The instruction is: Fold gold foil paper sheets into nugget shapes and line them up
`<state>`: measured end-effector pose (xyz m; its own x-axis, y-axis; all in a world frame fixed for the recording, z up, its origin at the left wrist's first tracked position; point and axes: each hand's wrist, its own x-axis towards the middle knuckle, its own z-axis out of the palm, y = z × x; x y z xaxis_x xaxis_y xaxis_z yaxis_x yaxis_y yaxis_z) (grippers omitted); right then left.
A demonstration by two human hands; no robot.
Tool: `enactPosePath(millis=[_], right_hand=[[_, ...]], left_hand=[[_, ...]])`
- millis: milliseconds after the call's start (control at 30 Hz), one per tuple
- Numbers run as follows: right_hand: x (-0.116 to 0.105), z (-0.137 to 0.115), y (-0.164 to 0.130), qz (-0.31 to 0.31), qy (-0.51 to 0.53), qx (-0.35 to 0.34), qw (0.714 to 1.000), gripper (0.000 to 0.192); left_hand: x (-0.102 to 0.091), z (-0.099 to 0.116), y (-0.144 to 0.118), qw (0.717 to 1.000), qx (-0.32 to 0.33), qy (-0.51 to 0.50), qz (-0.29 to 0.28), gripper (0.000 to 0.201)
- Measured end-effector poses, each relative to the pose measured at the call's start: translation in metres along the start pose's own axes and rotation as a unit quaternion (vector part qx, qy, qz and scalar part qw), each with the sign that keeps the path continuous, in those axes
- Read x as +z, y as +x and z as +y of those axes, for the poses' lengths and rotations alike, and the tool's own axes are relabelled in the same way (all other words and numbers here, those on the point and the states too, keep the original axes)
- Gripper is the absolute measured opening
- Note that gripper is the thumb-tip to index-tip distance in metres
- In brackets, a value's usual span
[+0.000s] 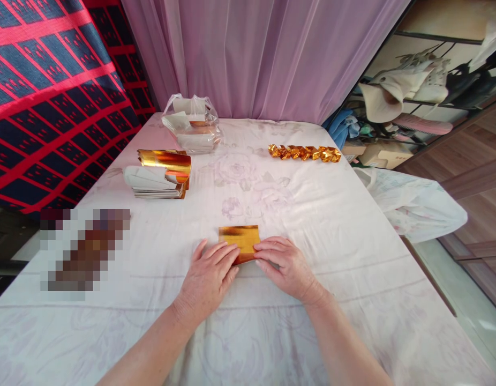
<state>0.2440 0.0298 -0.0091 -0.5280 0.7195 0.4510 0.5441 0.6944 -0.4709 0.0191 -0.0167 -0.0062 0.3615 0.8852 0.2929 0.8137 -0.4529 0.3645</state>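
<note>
A small sheet of shiny gold foil paper (240, 241) lies on the cloth-covered table in front of me, its near edge looking slightly raised. My left hand (210, 274) rests on its left side, with fingers stretched out flat and together over the foil. At the right edge my right hand (286, 265) has its fingertips on the paper, fingers and thumb closing on the edge. Part of the sheet's lower left is hidden under the left fingers. Farther back on the right lies a row of folded gold foil pieces (304, 153).
Back left stands a stack of gold-and-white paper sheets (159, 177), with a clear plastic bag (194, 126) of more paper behind it. A blurred patch (87, 254) covers something at left. Right of the table are a white bag (425, 206) and shelves holding a cap (386, 94).
</note>
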Motion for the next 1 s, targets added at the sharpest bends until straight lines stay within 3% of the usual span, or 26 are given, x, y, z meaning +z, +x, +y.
enactPosePath(millis=[133, 300, 433, 567, 700, 833, 1000], right_hand=[[0.002, 0.001, 0.0, 0.01, 0.002, 0.011, 1.0, 0.016], [0.006, 0.001, 0.001, 0.03, 0.013, 0.041, 0.999, 0.017], [0.009, 0.001, 0.004, 0.046, 0.01, 0.057, 0.997, 0.015], [0.011, 0.0, 0.007, 0.045, 0.003, 0.069, 0.997, 0.015], [0.012, -0.002, 0.008, 0.05, -0.007, 0.086, 0.995, 0.017], [0.014, -0.002, 0.009, 0.046, -0.015, 0.089, 0.995, 0.016], [0.015, -0.001, 0.009, 0.056, -0.023, 0.082, 0.995, 0.014]], left_hand=[[-0.001, -0.004, 0.002, 1.0, -0.013, -0.015, 0.008, 0.027], [-0.001, -0.016, 0.004, 0.996, -0.054, -0.031, 0.066, 0.021], [-0.001, -0.02, 0.004, 0.995, -0.05, -0.029, 0.075, 0.035], [-0.003, -0.015, 0.004, 0.994, -0.032, -0.008, 0.103, 0.05], [-0.009, -0.002, 0.004, 0.989, 0.048, 0.025, 0.138, 0.038], [-0.008, 0.012, 0.004, 0.984, 0.147, 0.025, 0.097, 0.03], [0.003, 0.014, 0.001, 0.985, 0.147, 0.082, 0.03, 0.035]])
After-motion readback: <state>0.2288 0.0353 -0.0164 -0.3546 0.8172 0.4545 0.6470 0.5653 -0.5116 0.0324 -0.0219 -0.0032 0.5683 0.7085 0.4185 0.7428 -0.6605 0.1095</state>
